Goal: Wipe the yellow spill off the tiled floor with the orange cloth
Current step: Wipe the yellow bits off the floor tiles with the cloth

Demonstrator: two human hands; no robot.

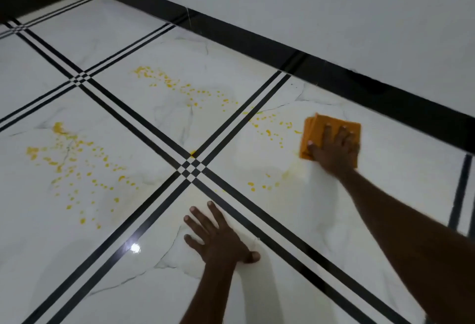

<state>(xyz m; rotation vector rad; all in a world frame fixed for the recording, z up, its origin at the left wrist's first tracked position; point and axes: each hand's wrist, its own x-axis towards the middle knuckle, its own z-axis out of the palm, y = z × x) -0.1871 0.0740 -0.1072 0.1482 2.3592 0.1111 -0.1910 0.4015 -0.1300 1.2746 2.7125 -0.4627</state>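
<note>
Your right hand [335, 150] presses flat, fingers spread, on the folded square orange cloth [318, 128]; speckled yellow spill [77, 166] dots the glossy marble-look tiled floor [372, 195] left of the cloth; your left hand [218, 238] lies splayed nearer you.

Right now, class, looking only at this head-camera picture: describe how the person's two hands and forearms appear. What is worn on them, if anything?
Both are bare. The left hand and the right hand wear no gloves, and no rings, watch or bracelet can be made out. Neither forearm shows a sleeve as far as the picture's edge. The fingernails look short and unpainted, though the right hand is slightly blurred.
</note>
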